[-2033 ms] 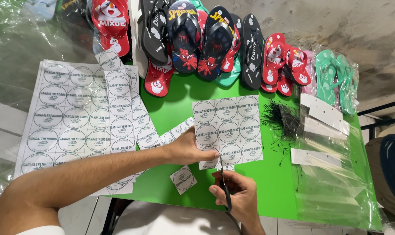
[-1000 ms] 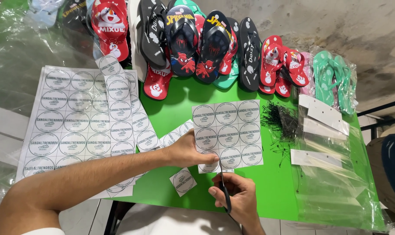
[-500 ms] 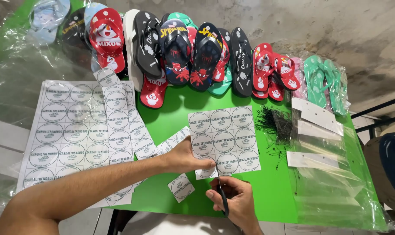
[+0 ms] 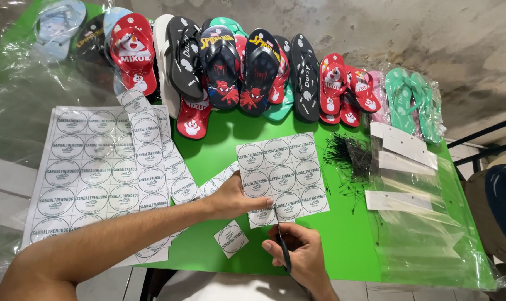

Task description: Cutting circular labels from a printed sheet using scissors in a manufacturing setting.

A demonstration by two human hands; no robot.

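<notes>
My left hand [image 4: 239,196] pinches the lower left edge of a small white sheet of round labels [image 4: 283,175] lying on the green table [image 4: 342,239]. My right hand [image 4: 298,251] grips dark scissors [image 4: 283,245] whose blades point up into the sheet's bottom edge. One cut-off square label [image 4: 231,238] lies on the table just left of the scissors.
A large sheet of round labels [image 4: 91,173] and cut strips [image 4: 152,150] lie at left. A row of flip-flops [image 4: 247,67] lines the table's far edge. A pile of thin black ties [image 4: 350,159] and clear plastic bags with white headers [image 4: 409,184] sit at right.
The view has tilted so more flip-flops show at the top. Both hands stay on the small sheet, the scissors still at its bottom edge.
</notes>
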